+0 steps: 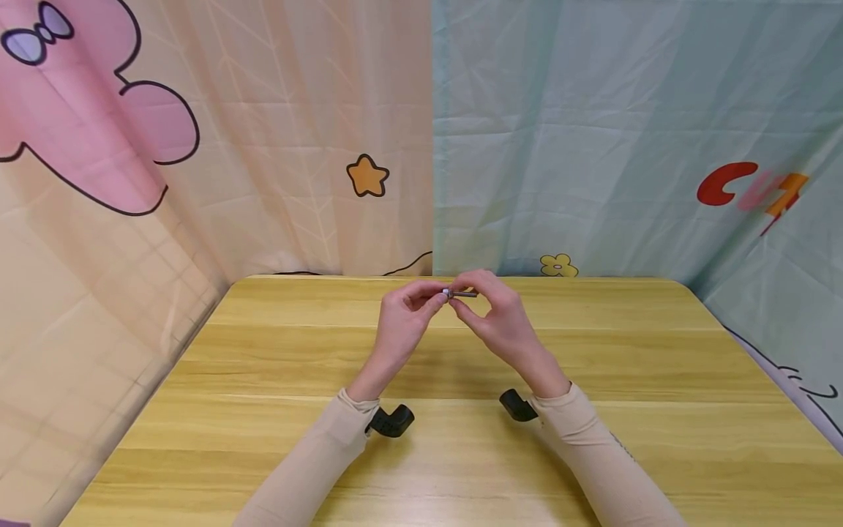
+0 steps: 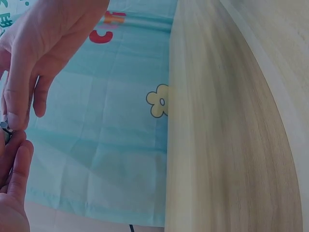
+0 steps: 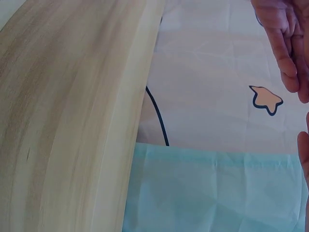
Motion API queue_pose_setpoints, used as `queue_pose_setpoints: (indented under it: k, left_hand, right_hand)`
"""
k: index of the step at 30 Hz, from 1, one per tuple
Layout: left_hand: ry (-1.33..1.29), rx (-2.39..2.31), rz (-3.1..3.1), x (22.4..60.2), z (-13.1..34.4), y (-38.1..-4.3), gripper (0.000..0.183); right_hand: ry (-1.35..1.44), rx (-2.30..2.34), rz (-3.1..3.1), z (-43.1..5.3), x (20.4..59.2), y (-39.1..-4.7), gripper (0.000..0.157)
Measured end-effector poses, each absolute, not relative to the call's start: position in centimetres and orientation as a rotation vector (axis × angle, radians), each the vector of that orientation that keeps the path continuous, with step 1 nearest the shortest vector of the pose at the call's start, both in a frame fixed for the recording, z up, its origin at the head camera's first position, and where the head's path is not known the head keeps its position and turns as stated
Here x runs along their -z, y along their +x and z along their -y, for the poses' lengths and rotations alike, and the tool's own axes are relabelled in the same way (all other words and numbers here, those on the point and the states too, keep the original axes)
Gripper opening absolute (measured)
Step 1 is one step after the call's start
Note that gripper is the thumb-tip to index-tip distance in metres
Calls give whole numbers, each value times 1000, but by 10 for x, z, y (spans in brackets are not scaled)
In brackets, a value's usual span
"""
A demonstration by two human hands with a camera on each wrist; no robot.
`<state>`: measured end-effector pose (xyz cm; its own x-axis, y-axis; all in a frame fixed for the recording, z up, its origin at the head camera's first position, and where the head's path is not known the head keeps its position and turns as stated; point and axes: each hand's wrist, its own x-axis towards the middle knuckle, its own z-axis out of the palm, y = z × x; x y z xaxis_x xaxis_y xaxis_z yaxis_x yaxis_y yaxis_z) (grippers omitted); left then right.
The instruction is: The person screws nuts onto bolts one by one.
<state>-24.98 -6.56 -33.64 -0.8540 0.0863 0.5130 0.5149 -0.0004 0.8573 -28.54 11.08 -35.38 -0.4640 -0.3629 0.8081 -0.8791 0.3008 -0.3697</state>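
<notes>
A small metal bolt point(image 1: 466, 294) is held up between both hands over the far part of the table, its thin shank pointing right. My left hand point(image 1: 403, 316) pinches its left end between thumb and fingers. Around the wider hex-shaped part beside it are the thumb and fingertips of my right hand point(image 1: 506, 322), with the shank passing through the gap of that hand. In the left wrist view a bit of the bolt point(image 2: 5, 126) shows between the fingertips at the left edge. The right wrist view catches only parts of the fingers, and the bolt is out of sight there.
A light wooden table point(image 1: 435, 454) lies beneath the hands. Behind it hangs a printed curtain point(image 1: 560, 132), peach on the left and pale green on the right, meeting the table's back edge. Black wrist-worn devices point(image 1: 392, 421) jut inward from both sleeves.
</notes>
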Motion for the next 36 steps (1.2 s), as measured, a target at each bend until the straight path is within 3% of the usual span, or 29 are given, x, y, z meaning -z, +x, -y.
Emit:
queue_pose_setpoints:
  k: [29,36]
  left_hand:
    - [-608,1945,1946,337,66,-251,15]
    - [-553,1945,1908,356,73,-273,14]
  right_hand:
    - [982,-1158,2050,-113,357,-286,14]
    - [954,-1240,2072,-118,354,-286,16]
